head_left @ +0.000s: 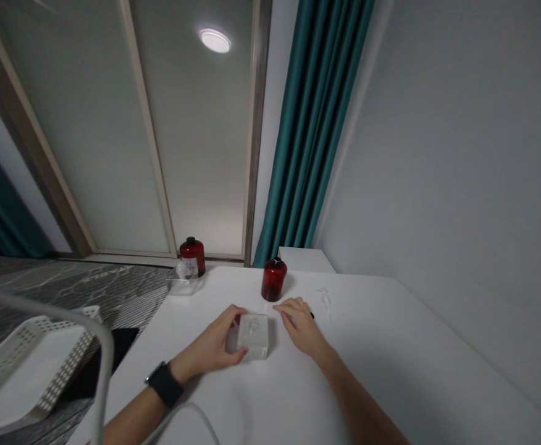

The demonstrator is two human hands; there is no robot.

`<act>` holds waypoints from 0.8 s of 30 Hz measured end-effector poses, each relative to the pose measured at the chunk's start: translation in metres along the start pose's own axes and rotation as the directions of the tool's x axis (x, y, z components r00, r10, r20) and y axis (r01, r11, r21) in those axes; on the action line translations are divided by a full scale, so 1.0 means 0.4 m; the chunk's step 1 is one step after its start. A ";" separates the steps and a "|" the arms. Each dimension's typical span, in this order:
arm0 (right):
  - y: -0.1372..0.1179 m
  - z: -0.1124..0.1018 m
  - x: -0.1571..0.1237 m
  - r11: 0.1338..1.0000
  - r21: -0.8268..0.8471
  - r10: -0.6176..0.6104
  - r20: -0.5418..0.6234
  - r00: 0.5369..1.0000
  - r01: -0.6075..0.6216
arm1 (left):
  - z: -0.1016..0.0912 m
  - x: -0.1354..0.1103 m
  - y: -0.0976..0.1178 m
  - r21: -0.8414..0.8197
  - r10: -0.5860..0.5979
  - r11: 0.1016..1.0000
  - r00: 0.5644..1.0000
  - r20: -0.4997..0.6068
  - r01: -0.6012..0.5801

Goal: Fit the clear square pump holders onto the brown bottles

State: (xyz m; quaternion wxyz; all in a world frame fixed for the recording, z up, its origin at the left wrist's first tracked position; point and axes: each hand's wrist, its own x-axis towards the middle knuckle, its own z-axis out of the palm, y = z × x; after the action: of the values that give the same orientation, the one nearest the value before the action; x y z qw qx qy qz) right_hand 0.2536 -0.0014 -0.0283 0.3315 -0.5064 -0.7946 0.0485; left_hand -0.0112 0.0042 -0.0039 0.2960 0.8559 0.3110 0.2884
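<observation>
My left hand (224,341) is closed around the side of a clear, box-shaped block (254,337) on the white table, thumb at the near edge and fingers at the far edge. A small rounded shape shows inside or on top of it. To its right, my right hand (298,322) is bent low over the table, fingers together; what they hold is hidden. A small black piece (312,315) peeks out beside that hand. Just beyond it stands a dark red bottle (274,281) with an uncapped-looking neck. A translucent pump-like piece (326,301) lies further right.
A second red bottle (192,252) with a label and black top stands at the back left, behind a clear tray (182,287). A white perforated basket (62,364) is left of the white table (344,383). A pale curved tube (106,364) crosses the left foreground.
</observation>
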 end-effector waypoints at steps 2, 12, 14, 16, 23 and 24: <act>0.007 -0.009 -0.004 0.998 0.061 -0.008 -0.033 0.999 0.010 | 0.001 0.000 -0.001 -0.003 -0.002 1.000 1.000 0.002 0.002; 0.127 -0.100 -0.018 0.994 0.094 0.057 -0.082 0.995 -0.050 | 0.003 0.000 -0.012 -0.003 0.013 1.000 1.000 0.015 -0.013; 0.141 -0.105 -0.026 0.994 0.089 0.064 -0.071 0.995 -0.058 | 0.001 0.000 -0.011 0.001 0.012 1.000 1.000 0.014 -0.012; 0.151 -0.107 -0.031 0.994 0.086 0.071 -0.069 0.995 -0.065 | -0.001 0.001 -0.008 0.004 0.006 1.000 1.000 0.014 -0.006; 0.205 -0.108 -0.042 0.981 0.040 0.193 -0.179 0.965 -0.189 | -0.003 0.001 -0.007 0.015 0.006 1.000 1.000 0.025 -0.006; 0.218 -0.108 -0.046 0.975 0.030 0.220 -0.201 0.955 -0.219 | -0.003 0.001 -0.007 0.018 0.006 1.000 1.000 0.023 -0.006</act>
State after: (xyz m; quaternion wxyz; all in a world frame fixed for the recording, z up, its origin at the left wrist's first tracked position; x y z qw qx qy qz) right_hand 0.3508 0.0140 -0.0395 0.4051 -0.5925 -0.6954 0.0359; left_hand -0.0128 0.0067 -0.0051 0.2911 0.8626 0.3074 0.2769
